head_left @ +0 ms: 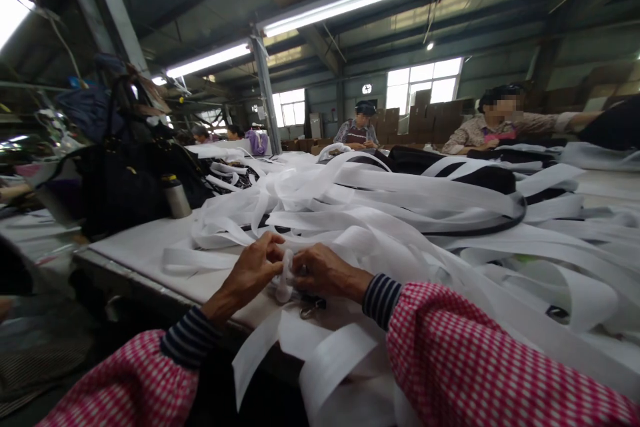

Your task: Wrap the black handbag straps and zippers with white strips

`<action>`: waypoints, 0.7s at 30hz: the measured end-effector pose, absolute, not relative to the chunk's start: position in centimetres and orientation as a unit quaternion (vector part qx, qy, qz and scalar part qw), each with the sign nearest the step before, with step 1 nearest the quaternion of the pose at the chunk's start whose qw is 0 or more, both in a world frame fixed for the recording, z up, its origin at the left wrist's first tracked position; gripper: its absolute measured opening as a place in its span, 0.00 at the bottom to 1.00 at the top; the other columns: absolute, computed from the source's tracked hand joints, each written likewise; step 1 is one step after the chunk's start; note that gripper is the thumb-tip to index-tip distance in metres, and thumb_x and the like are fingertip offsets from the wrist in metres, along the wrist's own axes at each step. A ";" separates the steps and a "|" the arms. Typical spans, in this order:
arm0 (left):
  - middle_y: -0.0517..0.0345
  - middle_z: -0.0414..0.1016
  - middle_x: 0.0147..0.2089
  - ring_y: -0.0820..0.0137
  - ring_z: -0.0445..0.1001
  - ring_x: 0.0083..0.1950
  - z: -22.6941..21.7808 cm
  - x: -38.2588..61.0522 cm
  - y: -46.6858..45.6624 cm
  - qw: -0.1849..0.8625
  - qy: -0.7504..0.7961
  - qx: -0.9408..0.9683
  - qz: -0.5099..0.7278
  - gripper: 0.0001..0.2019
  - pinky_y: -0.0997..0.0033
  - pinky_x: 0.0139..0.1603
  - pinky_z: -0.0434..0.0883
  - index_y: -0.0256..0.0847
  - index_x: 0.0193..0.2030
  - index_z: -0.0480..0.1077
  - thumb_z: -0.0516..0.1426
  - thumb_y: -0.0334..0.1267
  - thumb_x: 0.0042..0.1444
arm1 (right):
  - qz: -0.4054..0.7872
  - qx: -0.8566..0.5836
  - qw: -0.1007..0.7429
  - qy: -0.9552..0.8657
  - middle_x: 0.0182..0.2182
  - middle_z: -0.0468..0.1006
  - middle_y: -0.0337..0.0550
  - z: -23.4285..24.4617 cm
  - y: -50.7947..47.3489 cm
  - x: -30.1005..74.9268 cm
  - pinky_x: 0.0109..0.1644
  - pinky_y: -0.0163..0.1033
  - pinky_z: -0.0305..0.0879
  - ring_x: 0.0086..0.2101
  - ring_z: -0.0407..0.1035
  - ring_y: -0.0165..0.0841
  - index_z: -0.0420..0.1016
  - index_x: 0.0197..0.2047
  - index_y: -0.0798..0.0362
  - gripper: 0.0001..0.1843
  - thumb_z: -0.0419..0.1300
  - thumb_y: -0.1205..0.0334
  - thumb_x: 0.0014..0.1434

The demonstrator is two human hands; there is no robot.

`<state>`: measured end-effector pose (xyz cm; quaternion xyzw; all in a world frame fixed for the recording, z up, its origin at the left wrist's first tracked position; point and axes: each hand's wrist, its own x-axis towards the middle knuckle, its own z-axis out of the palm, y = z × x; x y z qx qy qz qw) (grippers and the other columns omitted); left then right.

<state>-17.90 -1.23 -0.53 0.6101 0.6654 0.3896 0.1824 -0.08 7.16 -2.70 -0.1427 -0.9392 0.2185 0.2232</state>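
My left hand (254,267) and my right hand (324,269) meet near the front edge of the table. Between them is a bunched white, slightly see-through strip (285,280), with a rounded lower end. The left thumb and fingers pinch its left side. My right fingers curl around its other side, so part of it is hidden. Just below the right hand, a metal clasp (311,310) on a short black strap lies on the table. Loose white bands (345,355) hang toward me over the edge.
A large heap of white bands (385,190) with black pieces covers the table (150,245) ahead and right. A bottle (176,196) and a black bag (127,180) stand at left. Two people (357,128) sit across the table; cartons (437,123) are stacked behind.
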 end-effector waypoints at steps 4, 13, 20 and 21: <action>0.54 0.81 0.36 0.63 0.77 0.39 -0.9 -17.9 -1.2 0.312 0.641 0.553 0.430 0.20 0.69 0.39 0.69 0.35 0.42 0.76 0.62 0.37 0.39 | 0.236 -0.144 0.240 -0.931 0.26 0.75 0.38 -3.0 7.2 -0.1 0.32 0.32 0.53 0.26 0.61 0.25 0.80 0.32 0.58 0.06 0.66 0.64 0.60; 0.53 0.81 0.46 0.61 0.76 0.45 0.2 -19.4 -2.0 0.204 0.617 0.713 0.262 0.17 0.68 0.44 0.68 0.40 0.46 0.81 0.58 0.40 0.52 | 0.253 -0.140 0.259 -0.922 0.26 0.76 0.39 -3.4 7.1 0.2 0.32 0.32 0.52 0.26 0.62 0.25 0.82 0.33 0.58 0.05 0.66 0.65 0.59; 0.54 0.81 0.42 0.64 0.75 0.42 -0.3 -20.4 -1.8 0.181 0.581 0.757 0.237 0.13 0.69 0.45 0.69 0.39 0.45 0.80 0.57 0.37 0.57 | 0.245 -0.158 0.259 -0.921 0.28 0.77 0.39 -3.6 7.1 0.1 0.33 0.33 0.55 0.28 0.65 0.27 0.82 0.37 0.58 0.05 0.66 0.66 0.58; 0.54 0.81 0.42 0.64 0.75 0.42 -0.2 -20.5 -1.7 0.175 0.583 0.758 0.234 0.13 0.69 0.45 0.69 0.39 0.45 0.80 0.57 0.37 0.57 | 0.238 -0.160 0.257 -0.923 0.28 0.77 0.39 -3.6 7.1 0.0 0.33 0.33 0.55 0.28 0.66 0.27 0.81 0.37 0.58 0.04 0.66 0.66 0.58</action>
